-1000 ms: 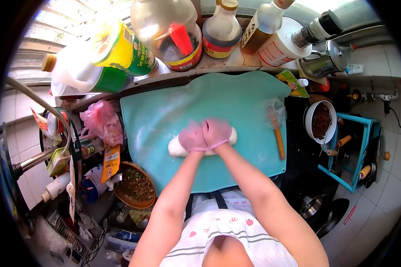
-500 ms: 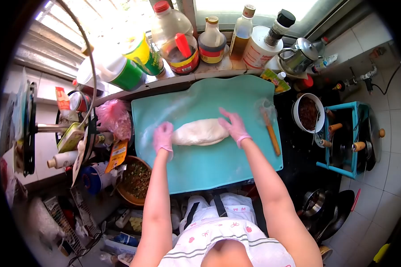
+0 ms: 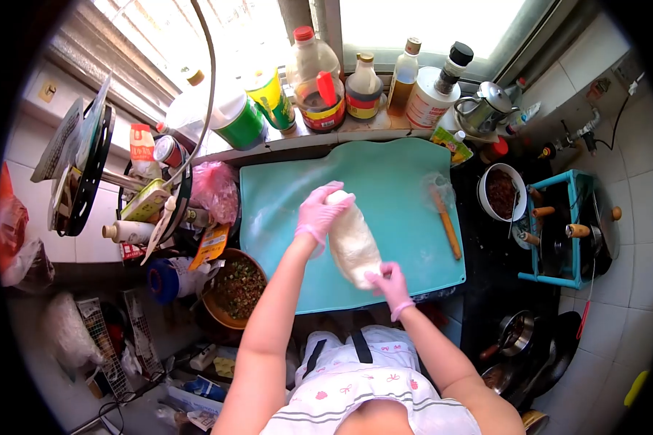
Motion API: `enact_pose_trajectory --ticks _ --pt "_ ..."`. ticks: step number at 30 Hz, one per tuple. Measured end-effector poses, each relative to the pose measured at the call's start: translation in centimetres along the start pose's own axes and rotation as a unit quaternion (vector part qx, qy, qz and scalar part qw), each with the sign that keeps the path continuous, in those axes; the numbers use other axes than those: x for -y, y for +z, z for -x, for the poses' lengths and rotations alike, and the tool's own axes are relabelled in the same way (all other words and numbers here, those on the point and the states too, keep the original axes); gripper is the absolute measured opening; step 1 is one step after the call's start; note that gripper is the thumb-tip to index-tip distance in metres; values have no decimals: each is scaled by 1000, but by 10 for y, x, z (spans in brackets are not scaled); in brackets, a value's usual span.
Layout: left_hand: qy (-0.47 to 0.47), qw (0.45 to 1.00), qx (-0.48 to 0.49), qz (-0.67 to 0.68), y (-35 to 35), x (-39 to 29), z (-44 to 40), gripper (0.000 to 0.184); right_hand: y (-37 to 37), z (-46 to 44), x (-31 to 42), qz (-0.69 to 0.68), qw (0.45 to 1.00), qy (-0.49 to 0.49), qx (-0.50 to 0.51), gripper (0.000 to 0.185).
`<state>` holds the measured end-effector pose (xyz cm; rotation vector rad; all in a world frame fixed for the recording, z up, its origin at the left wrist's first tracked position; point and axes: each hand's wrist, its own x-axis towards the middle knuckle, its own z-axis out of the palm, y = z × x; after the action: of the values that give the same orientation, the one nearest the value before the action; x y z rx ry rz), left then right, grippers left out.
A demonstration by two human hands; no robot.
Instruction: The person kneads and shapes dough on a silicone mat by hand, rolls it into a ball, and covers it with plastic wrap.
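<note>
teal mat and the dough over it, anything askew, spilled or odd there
The teal mat's far edge is wavy, unlike its straighter sides, and whitish smudges, perhaps flour, mark its surface. The wooden stick lies slanted at the right, crumpled clear plastic at its far end. The dough shows no visible tear.

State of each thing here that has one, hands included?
Left hand: gloved, gripping dough's far end
Right hand: gloved, gripping near end
Dough: elongated, unsliced
Mat: spread out
Wooden stick: lying, unheld
Brown bowl: uncovered, filled
White bowl: uncovered, filled
Metal kettle: upright, lidded
</note>
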<state>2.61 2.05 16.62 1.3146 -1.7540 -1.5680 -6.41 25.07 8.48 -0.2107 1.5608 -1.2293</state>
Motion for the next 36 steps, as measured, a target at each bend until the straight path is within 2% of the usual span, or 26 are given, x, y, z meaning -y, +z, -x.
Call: enact_pose_trajectory --ticks 2,3,4,5,6,7,10,13,16,17,19,22,24,26,29,32,35,36 --pt "-38 992 114 -31 9 44 -26 51 2 10 -5 104 993 57 -5 50" --pt "-50 958 165 -230 7 49 -31 67 -2 3 -17 171 983 70 -14 51" --pt "-100 963 145 -204 8 70 -37 70 -5 -4 -22 237 968 81 -21 53" --pt "-148 965 124 -177 12 105 -47 72 -3 -4 -5 318 947 26 -45 57" --pt "-196 964 101 -151 17 131 -55 75 -1 -16 5 310 949 -9 -54 55" --pt "-216 972 87 -28 19 136 -53 71 3 -27 13 300 951 -40 -62 54" --pt "-222 957 72 170 27 128 -39 64 23 -79 16 320 931 -164 -61 48" --pt "-169 976 32 136 28 103 -23 52 60 -115 34 213 949 -228 -35 49" --pt "-53 997 11 -48 31 108 11 41 65 -102 62 284 950 -127 -2 48" --pt "19 991 -20 -134 39 114 25 39 69 -96 55 330 929 -168 -23 44" --pt "164 938 -78 -296 57 126 51 34 74 -73 32 421 870 -249 -60 39" --pt "226 940 -155 -203 71 139 73 29 70 -71 0 406 790 -426 -172 28" --pt "191 958 -123 -176 75 148 65 27 61 -83 -10 433 788 -406 -165 23" --pt "258 895 -182 -314 78 170 44 24 62 -113 -21 470 787 -370 -150 23" --pt "106 923 -130 -346 67 171 10 23 80 -150 -8 520 775 -338 -121 24" --pt "101 925 -181 -317 64 179 -22 29 94 -182 -2 510 787 -317 -140 27" --pt "-47 911 -144 -384 61 188 -53 31 107 -207 22 501 831 -216 -105 31" --pt "-37 904 -159 -395 63 183 -60 31 110 -212 30 489 841 -201 -110 32"
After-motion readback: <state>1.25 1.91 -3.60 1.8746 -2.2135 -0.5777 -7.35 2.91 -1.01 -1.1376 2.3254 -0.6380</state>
